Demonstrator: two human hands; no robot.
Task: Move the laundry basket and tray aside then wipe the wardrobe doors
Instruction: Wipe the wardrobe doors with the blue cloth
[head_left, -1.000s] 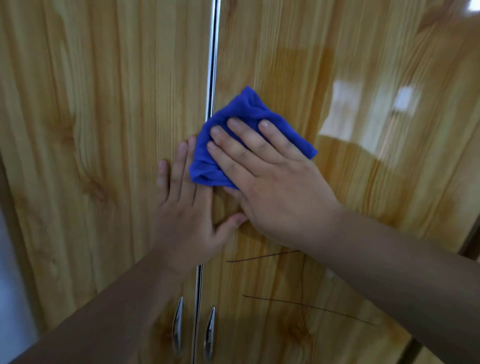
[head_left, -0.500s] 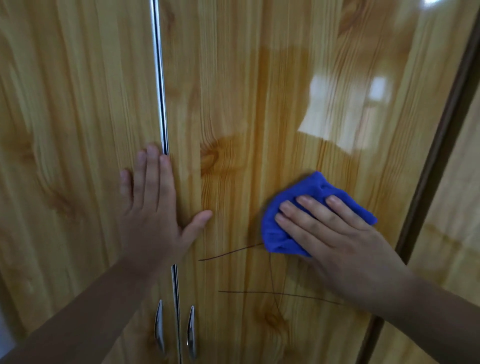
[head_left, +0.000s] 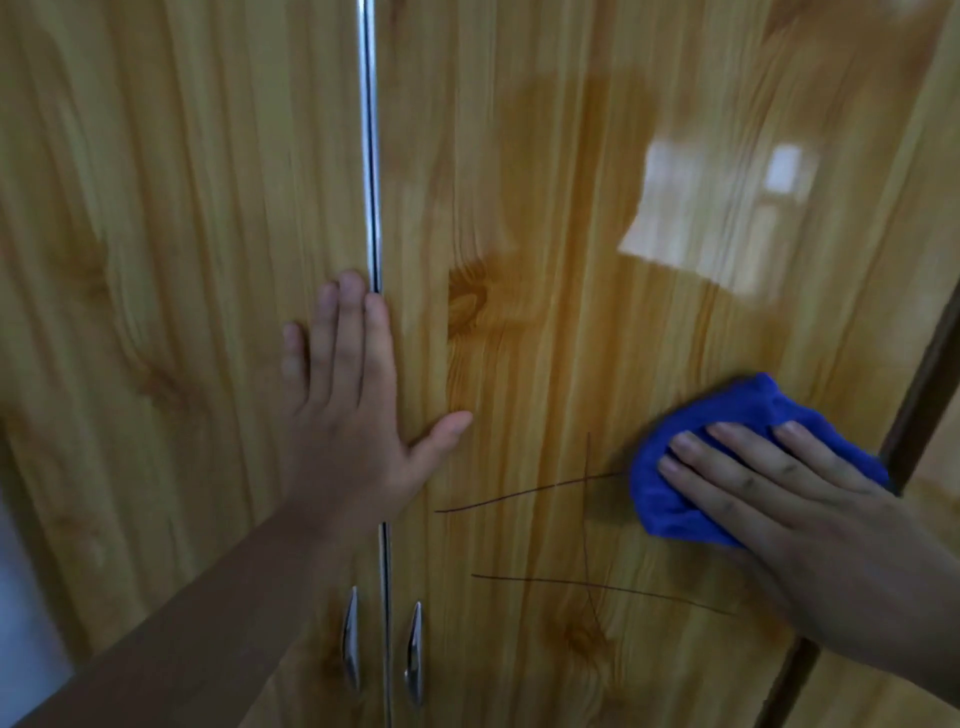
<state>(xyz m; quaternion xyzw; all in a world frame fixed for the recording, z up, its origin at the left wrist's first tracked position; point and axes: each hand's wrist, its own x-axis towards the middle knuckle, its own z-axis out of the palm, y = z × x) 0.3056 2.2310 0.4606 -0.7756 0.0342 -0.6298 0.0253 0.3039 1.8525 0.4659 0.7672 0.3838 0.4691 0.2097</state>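
Glossy wood-grain wardrobe doors across the whole view, closed. Blue cloth at 4 o'clock, bunched, flat against the right-hand door near its outer edge. Right hand on top, fingers straight, pressing cloth to panel, not curled round it. Left hand just 8 o'clock of centre, released, palm flat over the seam, thumb splayed onto the right-hand door. Chrome strip along seam, 12 to 6. Two metal handles at 6 o'clock, one each side of strip. Thin dark scratch lines between the hands. Window glare at 2 o'clock. Dark frame edge at 3 o'clock.
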